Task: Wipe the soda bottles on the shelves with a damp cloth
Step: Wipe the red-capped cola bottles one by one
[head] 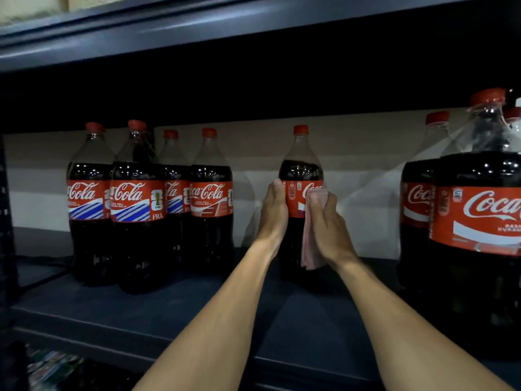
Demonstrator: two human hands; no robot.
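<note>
A person's two bare arms reached into a dark blue shelf [169, 311] stocked with cola, where a single red-capped bottle [300, 170] stood upright toward the far side, near the middle, well apart from its neighbours. The left hand [272, 213] gripped the bottle's left side at label height, its fingers curled round the far side and out of sight. The right hand [327, 224] clutched a folded pink cloth [311, 244] and pressed it against the right side of the red label, the cloth's loose end hanging down beside the bottle's dark lower body. To the left, four bottles [138, 204] stood close together in a cluster, two of them with blue-striped labels. At the right edge, nearer the camera, more bottles [479, 221] stood packed tightly together. A pale wall [253, 153] ran behind the row, and an upper shelf [197, 32] crossed overhead.
</note>
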